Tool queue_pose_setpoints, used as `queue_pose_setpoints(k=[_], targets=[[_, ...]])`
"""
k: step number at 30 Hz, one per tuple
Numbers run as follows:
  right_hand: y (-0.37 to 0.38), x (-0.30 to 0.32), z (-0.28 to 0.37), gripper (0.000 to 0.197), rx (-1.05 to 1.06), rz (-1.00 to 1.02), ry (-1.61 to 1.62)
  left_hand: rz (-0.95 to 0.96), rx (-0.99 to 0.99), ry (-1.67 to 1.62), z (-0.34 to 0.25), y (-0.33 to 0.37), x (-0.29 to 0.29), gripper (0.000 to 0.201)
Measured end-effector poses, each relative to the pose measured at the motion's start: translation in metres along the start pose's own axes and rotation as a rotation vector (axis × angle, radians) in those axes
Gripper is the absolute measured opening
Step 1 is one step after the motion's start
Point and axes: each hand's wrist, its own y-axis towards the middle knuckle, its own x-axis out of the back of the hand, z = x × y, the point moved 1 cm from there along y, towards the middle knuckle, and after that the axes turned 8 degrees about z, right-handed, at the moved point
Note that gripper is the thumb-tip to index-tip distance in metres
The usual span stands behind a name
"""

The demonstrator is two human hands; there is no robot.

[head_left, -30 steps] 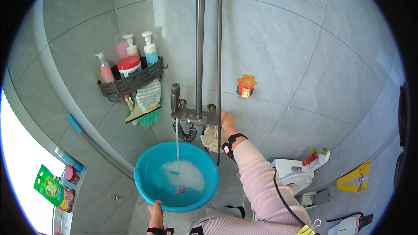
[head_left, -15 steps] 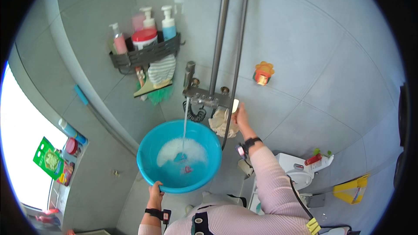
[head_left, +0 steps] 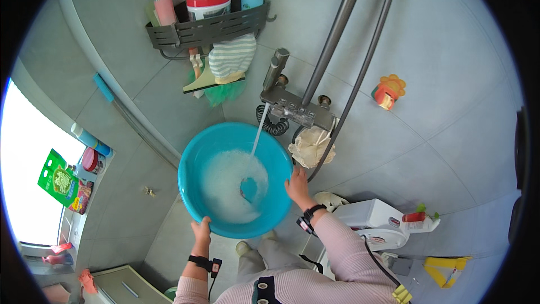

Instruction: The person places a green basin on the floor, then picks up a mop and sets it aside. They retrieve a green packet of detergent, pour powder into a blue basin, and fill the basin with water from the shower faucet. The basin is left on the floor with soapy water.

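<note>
A round blue plastic basin [head_left: 279, 160] is held under the shower mixer tap [head_left: 301, 108]. My left hand [head_left: 201, 229] grips its near-left rim, the fingers partly hidden behind the wall. At the right rim, my right hand [head_left: 297, 186] is closed on the edge in the same way. From the tap's spout a thin water stream [head_left: 259, 133] runs into the basin. White suds [head_left: 216, 177] cover much of the water, and a blue patch shows through them. What lies under the suds I cannot make out.
Beside the tap hangs a cream mesh bath puff [head_left: 313, 146]. A dark corner shelf [head_left: 211, 32] carries several bottles and a red-lidded tub, with a striped cloth [head_left: 232, 59] below. The toilet [head_left: 374, 219] stands at the right; pouches and bottles line the left windowsill.
My right hand has come away from beside the tap and taken hold of the basin's right rim. The view has shifted, and the suds have spread wider. Water still runs.
</note>
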Motion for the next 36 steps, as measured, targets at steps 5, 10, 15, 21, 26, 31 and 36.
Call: queue_pose_setpoints(k=[5,10,15,21,26,31,36], targets=[[0.043,-0.063,-0.024,0.071,-0.533,0.453,0.499,0.055,0.222,0.080,-0.069,0.012,0.013,0.010],[0.057,-0.073,-0.026,0.054,-0.317,0.435,0.400,0.192,0.363,0.038,-0.058,0.024,0.037,0.012],[0.028,-0.053,-0.029,0.054,-0.384,0.402,0.367,0.282,0.577,-0.199,0.035,0.004,0.054,0.014],[0.007,-0.045,-0.064,0.042,-0.312,0.182,0.404,0.079,0.387,-0.148,0.086,-0.006,0.010,0.025],[0.022,-0.097,-0.065,0.047,-0.408,0.311,0.569,0.070,0.086,0.147,0.019,0.026,0.020,0.022],[0.013,-0.124,-0.036,0.047,-0.563,0.393,0.662,0.046,0.147,0.311,-0.063,0.037,0.042,0.021],[0.012,-0.083,-0.021,0.043,-0.628,0.424,0.751,0.073,0.368,0.264,-0.043,0.042,0.066,0.020]])
